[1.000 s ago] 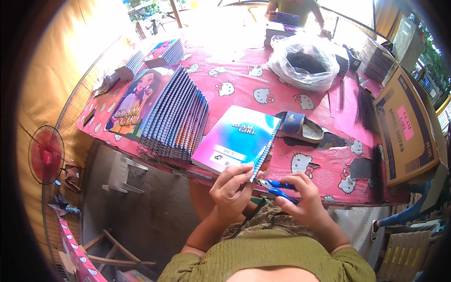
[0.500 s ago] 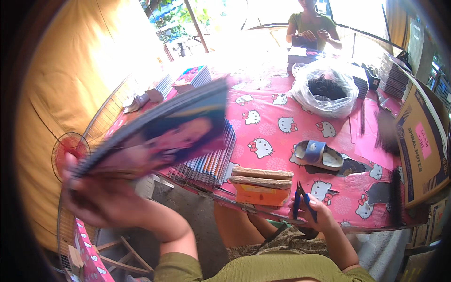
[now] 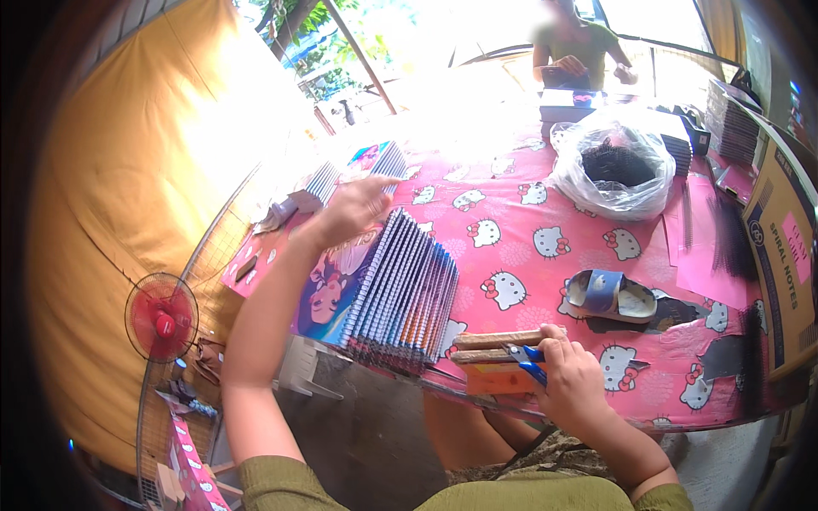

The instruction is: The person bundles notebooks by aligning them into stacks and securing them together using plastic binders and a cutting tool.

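Note:
A leaning stack of spiral notebooks (image 3: 405, 289) stands at the table's left edge, its outermost cover (image 3: 328, 294) printed with a picture of a person. Over the top end of that cover is my left hand (image 3: 360, 206), fingers stretched out to the right and holding nothing. My right hand (image 3: 569, 375) is closed around blue-handled pliers (image 3: 530, 366), whose jaws point left. The pliers' tips lie in front of an orange block topped with worn wooden strips (image 3: 494, 375) at the near edge. Part of the handles is hidden in my palm.
A blue-strapped slipper (image 3: 609, 294) lies on the pink patterned table. Beyond are a plastic bag of black coils (image 3: 615, 166) and more notebook stacks (image 3: 733, 123). A cardboard box (image 3: 780, 255) stands at right, a red fan (image 3: 162, 319) at left. Another person (image 3: 579, 55) works across the table.
The notebook that my left hand held up now rests on the stack, and the hand has let go. My right hand has turned the pliers leftward. The view has shifted slightly.

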### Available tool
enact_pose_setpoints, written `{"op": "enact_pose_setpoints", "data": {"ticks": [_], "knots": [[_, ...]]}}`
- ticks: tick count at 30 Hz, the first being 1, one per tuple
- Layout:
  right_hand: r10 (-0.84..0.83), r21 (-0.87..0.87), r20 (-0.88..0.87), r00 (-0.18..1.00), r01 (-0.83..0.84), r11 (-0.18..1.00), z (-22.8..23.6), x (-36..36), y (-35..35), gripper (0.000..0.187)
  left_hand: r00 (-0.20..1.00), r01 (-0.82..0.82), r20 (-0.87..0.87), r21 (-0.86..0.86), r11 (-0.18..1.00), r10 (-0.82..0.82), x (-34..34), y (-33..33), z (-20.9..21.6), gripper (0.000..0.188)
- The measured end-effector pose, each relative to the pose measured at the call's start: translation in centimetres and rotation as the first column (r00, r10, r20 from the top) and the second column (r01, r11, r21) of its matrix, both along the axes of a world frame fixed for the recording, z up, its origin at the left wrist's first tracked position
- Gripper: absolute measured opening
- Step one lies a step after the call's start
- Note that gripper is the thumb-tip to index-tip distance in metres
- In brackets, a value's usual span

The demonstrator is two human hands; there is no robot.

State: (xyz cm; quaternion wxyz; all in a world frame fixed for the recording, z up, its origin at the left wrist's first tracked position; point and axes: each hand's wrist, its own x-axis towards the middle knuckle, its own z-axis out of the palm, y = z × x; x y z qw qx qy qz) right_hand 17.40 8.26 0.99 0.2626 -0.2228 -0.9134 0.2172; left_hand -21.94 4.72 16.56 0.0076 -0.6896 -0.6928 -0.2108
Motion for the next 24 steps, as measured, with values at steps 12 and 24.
{"op": "enact_pose_setpoints", "data": {"ticks": [12, 24], "knots": [[-0.243, 0.065, -0.056, 0.968, 0.247, 0.967, -0.3, 1.2, 6.1, 0.050, 0.984, -0.118, 0.126, -0.052, 0.992, 0.124, -0.2, 1.3, -1.9, 0.036], [-0.407, -0.033, -0.048, 0.912, 0.406, 0.913, 0.5, 2.5, 11.0, 0.046, 0.993, -0.101, 0.065, 0.082, 0.991, 0.096, 1.8, -1.4, 1.7, 0.049]]}}
